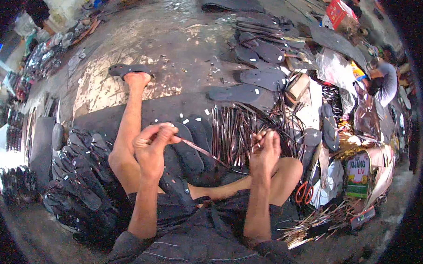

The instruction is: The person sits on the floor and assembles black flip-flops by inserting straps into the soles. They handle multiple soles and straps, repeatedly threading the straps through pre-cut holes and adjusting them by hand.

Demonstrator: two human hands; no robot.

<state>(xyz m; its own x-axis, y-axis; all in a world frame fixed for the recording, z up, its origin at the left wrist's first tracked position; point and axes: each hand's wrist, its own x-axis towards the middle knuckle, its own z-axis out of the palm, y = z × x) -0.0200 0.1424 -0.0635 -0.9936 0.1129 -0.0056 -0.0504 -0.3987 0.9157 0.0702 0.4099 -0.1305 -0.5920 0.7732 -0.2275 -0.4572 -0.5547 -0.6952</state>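
Note:
My left hand [151, 146] is raised above my lap, thumb and fingers pinched on the end of a thin, shiny brown strip [202, 151]. The strip slants down to the right, and its far end is lost among the dark things below. Across from it, my right hand [266, 152] is closed in a pinch; what sits between its fingers is too small to make out. Behind and between the hands lies a thick bundle of similar dark strips [227, 135]. Black sandal soles [188, 150] with small white tags lie just beside my left hand.
A heap of black sandals [81, 183] is piled at my left. Orange-handled scissors [304, 193] lie right of my knee, near loose strips [317, 229] and a green-and-white can [357, 174]. More soles [236, 93] rest ahead. Another person [385, 82] is at the far right.

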